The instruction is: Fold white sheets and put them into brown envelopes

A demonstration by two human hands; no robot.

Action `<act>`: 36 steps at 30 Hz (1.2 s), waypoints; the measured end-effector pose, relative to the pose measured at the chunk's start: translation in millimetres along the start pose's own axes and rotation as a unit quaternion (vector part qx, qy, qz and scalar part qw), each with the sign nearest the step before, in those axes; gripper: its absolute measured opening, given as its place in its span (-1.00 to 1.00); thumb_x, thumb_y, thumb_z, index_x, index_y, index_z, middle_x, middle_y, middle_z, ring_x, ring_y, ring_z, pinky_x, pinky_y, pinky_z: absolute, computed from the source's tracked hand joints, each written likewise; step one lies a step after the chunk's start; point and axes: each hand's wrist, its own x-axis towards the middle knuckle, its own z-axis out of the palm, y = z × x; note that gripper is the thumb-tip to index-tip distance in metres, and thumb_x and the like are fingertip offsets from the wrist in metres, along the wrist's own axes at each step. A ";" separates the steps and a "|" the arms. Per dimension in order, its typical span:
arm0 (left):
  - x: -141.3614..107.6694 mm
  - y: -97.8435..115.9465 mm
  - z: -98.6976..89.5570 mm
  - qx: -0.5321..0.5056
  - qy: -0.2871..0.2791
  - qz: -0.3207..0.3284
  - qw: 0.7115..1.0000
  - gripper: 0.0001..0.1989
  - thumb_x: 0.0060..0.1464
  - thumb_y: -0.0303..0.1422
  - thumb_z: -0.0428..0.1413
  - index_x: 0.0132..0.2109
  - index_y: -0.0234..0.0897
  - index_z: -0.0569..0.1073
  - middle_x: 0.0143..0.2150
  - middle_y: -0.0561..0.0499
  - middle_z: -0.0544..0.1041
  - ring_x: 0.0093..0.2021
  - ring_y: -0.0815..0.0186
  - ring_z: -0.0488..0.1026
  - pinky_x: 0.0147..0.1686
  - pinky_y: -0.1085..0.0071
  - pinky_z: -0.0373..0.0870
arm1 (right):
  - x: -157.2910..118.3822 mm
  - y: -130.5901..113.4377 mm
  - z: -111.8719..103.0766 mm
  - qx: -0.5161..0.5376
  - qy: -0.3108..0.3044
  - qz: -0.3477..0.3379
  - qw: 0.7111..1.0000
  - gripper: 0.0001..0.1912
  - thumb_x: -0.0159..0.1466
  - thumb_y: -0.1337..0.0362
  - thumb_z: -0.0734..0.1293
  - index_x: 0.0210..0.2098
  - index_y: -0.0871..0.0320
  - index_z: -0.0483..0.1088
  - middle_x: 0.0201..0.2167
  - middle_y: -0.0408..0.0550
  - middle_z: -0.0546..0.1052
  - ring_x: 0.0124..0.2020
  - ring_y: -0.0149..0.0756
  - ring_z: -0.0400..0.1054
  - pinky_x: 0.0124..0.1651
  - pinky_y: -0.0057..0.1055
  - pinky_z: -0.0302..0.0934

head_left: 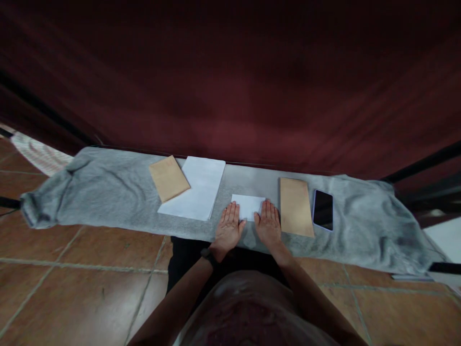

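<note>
A small white folded paper [248,205] lies flat on the grey cloth in front of me. My left hand [228,226] rests flat over its left edge, fingers stretched out and pointing away from me. On the paper's right edge lies my right hand [268,223], also flat with its fingers extended. Neither hand grips anything. Just right of my right hand is a brown envelope [296,206]. To the left of my left hand sits a stack of white paper sheets [201,187], with another brown envelope [169,179] lying partly on top of it.
A phone [323,210] with a dark screen and purple edge lies right of the right-hand envelope. The grey cloth [108,192] covers a long narrow surface. A dark red fabric wall [237,96] rises behind it. Brown floor tiles [90,288] show below.
</note>
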 end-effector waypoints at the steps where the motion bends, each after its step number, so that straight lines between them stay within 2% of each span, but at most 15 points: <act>1: -0.5 -2.0 -0.4 0.003 -0.001 -0.004 1.000 -0.38 0.41 -0.22 -0.17 0.44 -0.54 0.06 0.48 -0.30 0.07 0.50 0.08 -0.05 0.43 0.07 0.05 | 0.2 -0.2 -1.1 0.002 0.002 0.002 1.000 -0.37 0.50 0.18 0.06 0.43 0.46 -0.01 0.42 0.38 0.13 0.43 0.06 0.03 0.37 0.03 0.05; 5: -1.3 -3.3 -0.6 0.008 -0.006 -0.008 1.000 -0.38 0.40 -0.24 -0.16 0.45 -0.53 0.03 0.48 -0.31 0.05 0.50 0.07 -0.08 0.43 0.06 0.03 | 2.0 -9.9 -9.7 0.018 -0.007 0.000 1.000 -0.39 0.50 0.21 0.06 0.43 0.43 0.00 0.43 0.33 0.11 0.45 0.05 0.00 0.39 0.07 0.02; 10: -1.7 -4.5 -5.8 0.013 -0.025 0.014 1.000 -0.36 0.34 -0.36 -0.10 0.48 -0.40 -0.02 0.51 -0.29 -0.02 0.51 0.05 -0.09 0.43 0.03 -0.01 | -3.0 -36.4 -18.8 0.075 -0.074 -0.122 0.987 -0.42 0.49 0.24 0.05 0.44 0.35 0.03 0.44 0.16 0.14 0.47 -0.12 -0.03 0.45 -0.05 -0.03; 12: -2.1 -5.5 -8.3 0.014 -0.030 0.023 0.999 -0.34 0.31 -0.39 -0.08 0.49 -0.37 -0.03 0.51 -0.27 -0.04 0.51 0.05 -0.09 0.43 0.03 -0.01 | -8.0 -39.9 -19.1 0.077 -0.085 -0.142 0.983 -0.43 0.50 0.23 0.04 0.43 0.33 0.05 0.43 0.13 0.16 0.46 -0.16 -0.02 0.46 -0.09 -0.05; 21: -2.9 -4.3 -4.5 0.002 0.009 -0.005 1.000 -0.36 0.37 -0.28 -0.15 0.49 -0.44 -0.04 0.48 -0.26 0.07 0.49 0.09 -0.03 0.43 0.04 0.04 | -24.1 -8.8 -21.4 0.011 -0.066 -0.088 0.994 -0.32 0.50 0.08 0.09 0.43 0.43 0.00 0.42 0.31 0.15 0.45 -0.01 0.01 0.41 -0.02 0.02; 27: -4.9 -8.5 -5.7 0.003 0.022 -0.030 0.999 -0.35 0.38 -0.27 -0.15 0.49 -0.47 -0.08 0.46 -0.31 0.11 0.48 0.04 0.01 0.41 -0.02 0.07 | -30.3 -2.9 -24.3 0.004 -0.048 -0.067 0.997 -0.31 0.49 0.06 0.10 0.44 0.42 -0.01 0.41 0.34 0.16 0.42 0.06 0.06 0.38 0.02 0.06; 30: -2.0 3.3 -6.3 -0.007 0.032 -0.029 0.999 -0.35 0.39 -0.28 -0.16 0.49 -0.44 -0.10 0.47 -0.29 0.11 0.49 0.04 -0.02 0.41 -0.05 0.07 | -31.7 -3.6 -25.2 0.000 -0.049 -0.062 0.997 -0.30 0.49 0.08 0.11 0.44 0.43 -0.02 0.41 0.34 0.16 0.42 0.06 0.06 0.38 0.01 0.06; 34: 8.2 35.2 -0.4 -0.047 -0.005 0.073 0.996 -0.41 0.41 -0.30 -0.22 0.48 -0.42 -0.05 0.49 -0.19 0.09 0.50 0.17 -0.05 0.44 0.09 0.05 | -32.8 -4.2 -27.7 -0.017 -0.056 -0.072 0.996 -0.34 0.44 0.30 0.11 0.45 0.44 -0.07 0.43 0.31 0.12 0.45 0.05 0.00 0.40 0.03 0.03; 36: 15.5 48.8 4.0 -0.063 -0.025 0.104 0.992 -0.42 0.42 -0.28 -0.24 0.47 -0.42 -0.02 0.49 -0.18 0.09 0.50 0.20 -0.04 0.44 0.11 0.04 | -32.8 -3.8 -28.7 -0.020 -0.060 -0.084 0.994 -0.30 0.39 0.40 0.11 0.47 0.39 -0.13 0.45 0.26 0.08 0.45 0.02 -0.01 0.41 0.03 0.02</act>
